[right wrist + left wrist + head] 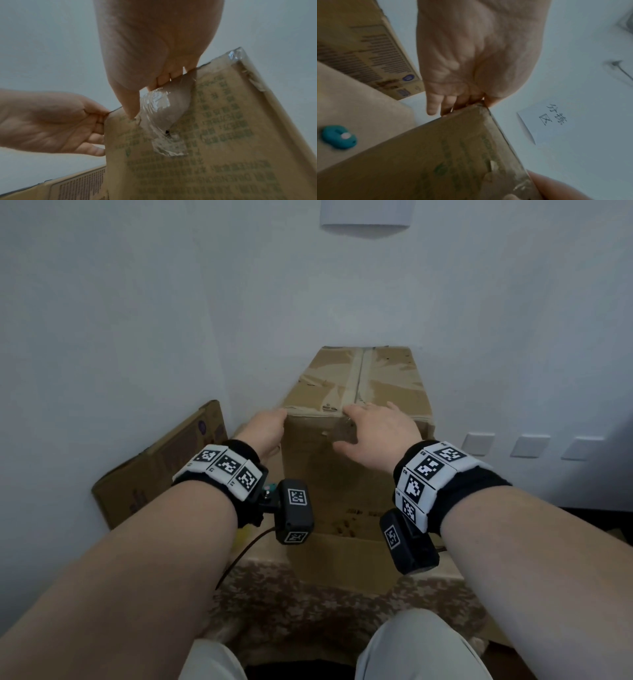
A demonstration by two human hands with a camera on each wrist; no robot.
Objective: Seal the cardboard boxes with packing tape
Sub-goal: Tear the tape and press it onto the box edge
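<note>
Against the white wall (171, 302), the head view has the cardboard box (387, 378) on end on a mottled brown surface (291, 604), tape (356, 378) already along its top seam, left hand (263, 429) clasping the near corner, right hand (376, 433) spread flat over the near edge. The left wrist adds a teal object (338, 136) and a note (546, 120) on the wall. From the right wrist, the thumb (127, 100) presses the wrinkled tape end onto the front: this box nearly sealed, I judge, with smoothing left.

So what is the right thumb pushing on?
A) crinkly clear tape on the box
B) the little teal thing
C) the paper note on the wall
A: in the right wrist view, the right hand sets its thumb tip on the clear tape stuck to the cardboard box.
</note>
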